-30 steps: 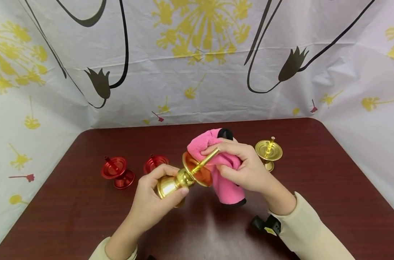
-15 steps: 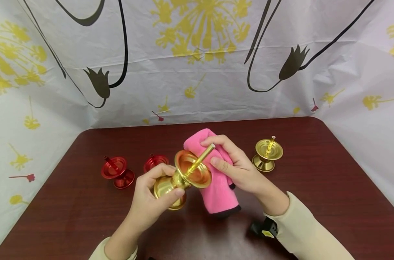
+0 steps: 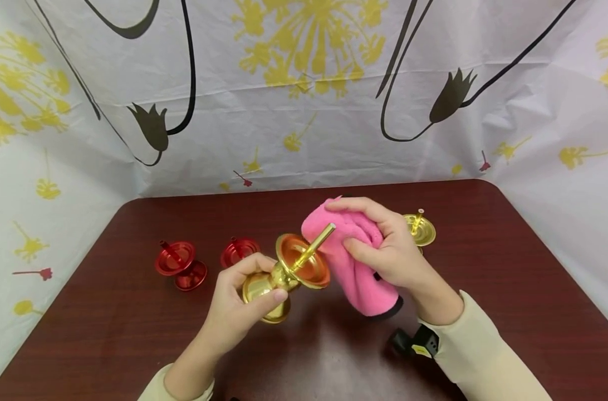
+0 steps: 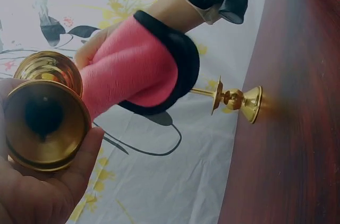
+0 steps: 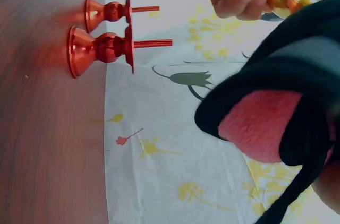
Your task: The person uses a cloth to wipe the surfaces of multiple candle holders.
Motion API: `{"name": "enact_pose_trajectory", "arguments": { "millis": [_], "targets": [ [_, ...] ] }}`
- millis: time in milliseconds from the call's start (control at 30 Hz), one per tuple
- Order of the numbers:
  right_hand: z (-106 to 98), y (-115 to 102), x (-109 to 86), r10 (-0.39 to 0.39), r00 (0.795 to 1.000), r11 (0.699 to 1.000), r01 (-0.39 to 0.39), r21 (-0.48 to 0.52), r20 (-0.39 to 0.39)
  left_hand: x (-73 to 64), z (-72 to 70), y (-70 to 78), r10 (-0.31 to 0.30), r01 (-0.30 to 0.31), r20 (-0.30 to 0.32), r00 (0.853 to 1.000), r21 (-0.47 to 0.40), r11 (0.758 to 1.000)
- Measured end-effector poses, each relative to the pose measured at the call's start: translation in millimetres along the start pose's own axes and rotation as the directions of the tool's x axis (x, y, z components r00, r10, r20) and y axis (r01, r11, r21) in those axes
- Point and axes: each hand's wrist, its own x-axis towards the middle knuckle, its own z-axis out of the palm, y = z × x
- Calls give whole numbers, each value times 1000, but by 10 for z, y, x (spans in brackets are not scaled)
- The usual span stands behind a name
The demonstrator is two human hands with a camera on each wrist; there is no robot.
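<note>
Held tilted above the table, a gold oil lamp stand point(image 3: 304, 262) with a shallow dish and a thin upright tube is gripped round its stem by my left hand point(image 3: 239, 298). The hollow underside of its base point(image 4: 48, 123) faces the left wrist camera. My right hand point(image 3: 389, 245) pinches a folded pink cloth point(image 3: 351, 250) with black edging, just right of the dish. In the head view the cloth lies behind the dish's right rim; whether they touch, I cannot tell. Black-edged folds of the cloth point(image 5: 260, 123) fill much of the right wrist view.
Two red stands of similar shape, one point(image 3: 181, 264) at the left and one point(image 3: 239, 252) partly behind my left hand, are on the dark red table point(image 3: 108, 317). Another gold stand point(image 3: 420, 229) is partly hidden behind my right hand. A patterned white sheet point(image 3: 304, 139) hangs behind.
My right hand and the cloth first moved left and down along the dish, then back up and right. The gold stand turned slightly in my left hand, its dish facing me more than at first.
</note>
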Motion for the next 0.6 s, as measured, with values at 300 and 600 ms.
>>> {"name": "enact_pose_trajectory", "arguments": {
  "millis": [300, 600],
  "targets": [
    [-17, -18, 5, 145, 966, 985, -161, 55, 213, -6, 6, 12, -65, 64, 15, 998, 56, 996],
    [-32, -69, 20, 153, 957, 988, -153, -21, 245, -14, 39, 20, -23, 30, -66, 998, 111, 993]
  ]
}}
